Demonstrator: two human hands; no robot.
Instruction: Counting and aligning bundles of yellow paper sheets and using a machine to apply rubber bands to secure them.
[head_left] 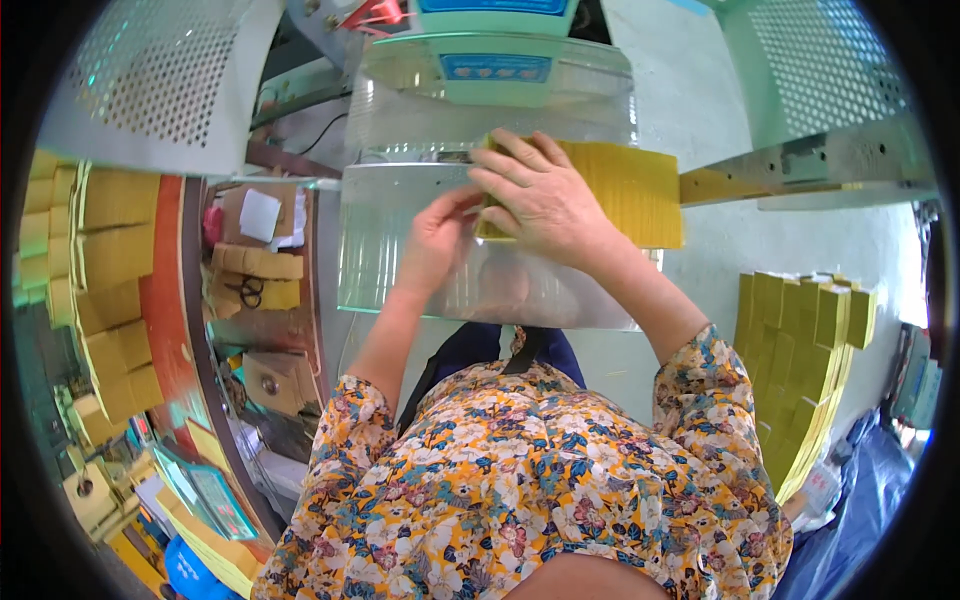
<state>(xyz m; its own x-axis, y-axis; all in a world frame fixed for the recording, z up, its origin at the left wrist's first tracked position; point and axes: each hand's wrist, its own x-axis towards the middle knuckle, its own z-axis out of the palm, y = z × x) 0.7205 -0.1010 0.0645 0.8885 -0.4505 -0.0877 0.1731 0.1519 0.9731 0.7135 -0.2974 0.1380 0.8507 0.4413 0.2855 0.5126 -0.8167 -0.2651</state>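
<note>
A long block of stacked yellow paper sheets [630, 195] lies on a shiny metal worktop [385, 235] with a clear edge. My right hand [540, 195] is laid over the left end of this stack, its fingers bent around that end and gripping it. Close beside it, my left hand [437, 243] has its fingers curled together against the stack's left end. Whatever those left fingertips pinch is hidden behind the hand. A clear guard [580, 105] rises just beyond the stack, with a pale green machine housing [495, 90] behind it.
Perforated metal panels [165, 75] flank the machine, and a metal bar [780, 170] extends rightward from the stack. Yellow paper blocks [795, 360] are piled at right. At left, black scissors [246, 291] lie on a shelf beside a red-edged bench [170, 300] bearing more paper stacks [115, 270].
</note>
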